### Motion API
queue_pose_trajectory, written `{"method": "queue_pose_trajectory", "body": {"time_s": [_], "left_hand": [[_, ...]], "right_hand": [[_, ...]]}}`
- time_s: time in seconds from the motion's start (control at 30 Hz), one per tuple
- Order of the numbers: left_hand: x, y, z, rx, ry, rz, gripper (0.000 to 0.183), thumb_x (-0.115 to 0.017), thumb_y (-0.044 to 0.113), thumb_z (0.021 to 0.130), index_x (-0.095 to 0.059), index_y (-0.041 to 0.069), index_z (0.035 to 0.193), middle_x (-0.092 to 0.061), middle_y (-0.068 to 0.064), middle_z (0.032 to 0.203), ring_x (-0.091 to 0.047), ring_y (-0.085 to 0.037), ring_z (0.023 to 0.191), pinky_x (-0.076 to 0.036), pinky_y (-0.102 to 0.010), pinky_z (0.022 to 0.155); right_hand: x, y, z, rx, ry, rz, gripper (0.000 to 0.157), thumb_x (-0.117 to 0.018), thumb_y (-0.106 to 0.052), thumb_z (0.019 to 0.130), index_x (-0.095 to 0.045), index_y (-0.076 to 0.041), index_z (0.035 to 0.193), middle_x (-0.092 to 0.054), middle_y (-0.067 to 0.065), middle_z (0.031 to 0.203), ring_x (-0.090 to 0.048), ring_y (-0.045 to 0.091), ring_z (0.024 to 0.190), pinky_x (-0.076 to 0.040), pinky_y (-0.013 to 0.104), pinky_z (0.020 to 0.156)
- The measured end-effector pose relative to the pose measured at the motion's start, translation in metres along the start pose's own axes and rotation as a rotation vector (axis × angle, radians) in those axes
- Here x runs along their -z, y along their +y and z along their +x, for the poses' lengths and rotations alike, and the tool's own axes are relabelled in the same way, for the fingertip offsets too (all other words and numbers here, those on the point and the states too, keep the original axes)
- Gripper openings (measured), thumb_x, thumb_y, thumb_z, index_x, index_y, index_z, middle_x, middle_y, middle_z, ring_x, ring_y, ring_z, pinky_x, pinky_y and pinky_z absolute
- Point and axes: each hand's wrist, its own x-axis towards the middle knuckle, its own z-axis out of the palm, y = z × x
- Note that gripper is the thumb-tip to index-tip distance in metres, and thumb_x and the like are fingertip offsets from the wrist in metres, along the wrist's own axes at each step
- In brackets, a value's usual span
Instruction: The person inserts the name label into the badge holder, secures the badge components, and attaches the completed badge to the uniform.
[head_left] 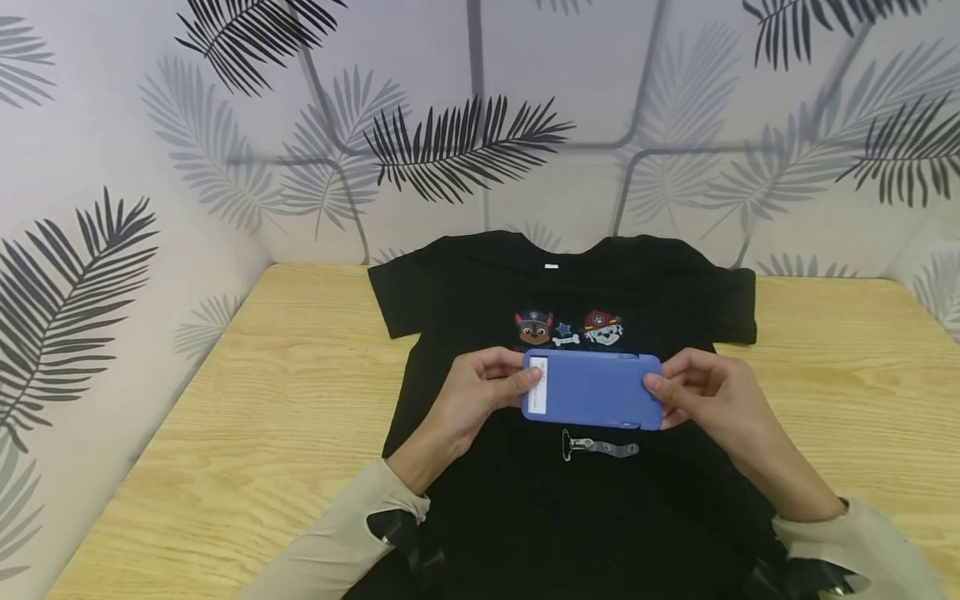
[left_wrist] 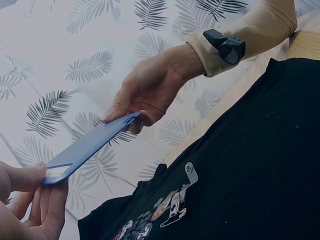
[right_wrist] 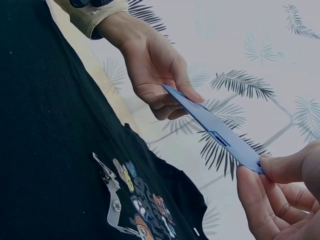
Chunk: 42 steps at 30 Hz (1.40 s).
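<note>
A flat blue plastic card holder (head_left: 600, 392) with a white label strip near its left end is held level over a black T-shirt (head_left: 540, 517). My left hand (head_left: 476, 396) pinches its left end, thumb resting on the label. At the other end, my right hand (head_left: 716, 400) grips the edge between thumb and fingers. Both wrist views show the holder (left_wrist: 95, 142) raised above the cloth, edge nearly toward the camera. Below it on the shirt lies a badge clip (head_left: 592, 447) with a metal pin and a clear snap strap (right_wrist: 116, 202).
The shirt spreads across a light wooden table (head_left: 270, 400), its collar toward the back. Cartoon dog heads (head_left: 602, 329) are printed on its chest. Leaf-patterned wall covering (head_left: 450, 75) rises behind the table and along the left side.
</note>
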Motion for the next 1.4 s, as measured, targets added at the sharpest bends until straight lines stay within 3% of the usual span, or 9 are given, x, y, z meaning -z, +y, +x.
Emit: {"method": "queue_pose_trajectory", "body": {"time_s": [0.3, 1.4], "left_hand": [[-0.0018, -0.0003, -0.0006, -0.021, 0.030, 0.040, 0.017, -0.069, -0.002, 0.086, -0.063, -0.010, 0.099, -0.069, -0.014, 0.090, -0.066, -0.018, 0.074, -0.057, -0.033, 0.072], [-0.0019, -0.0032, -0.0008, -0.007, 0.003, 0.054, 0.018, -0.069, -0.002, 0.086, -0.063, -0.012, 0.101, -0.069, -0.011, 0.089, -0.067, -0.017, 0.075, -0.057, -0.035, 0.075]], "right_hand": [[-0.0009, -0.0009, 0.0006, 0.002, -0.005, 0.006, 0.020, -0.066, -0.009, 0.092, -0.059, 0.009, 0.091, -0.068, -0.004, 0.075, -0.064, 0.014, 0.059, -0.056, 0.028, 0.055], [-0.0038, 0.0011, -0.0005, -0.010, -0.017, -0.022, 0.017, -0.066, -0.007, 0.091, -0.059, 0.008, 0.092, -0.069, -0.005, 0.077, -0.065, 0.016, 0.061, -0.057, 0.028, 0.057]]}}
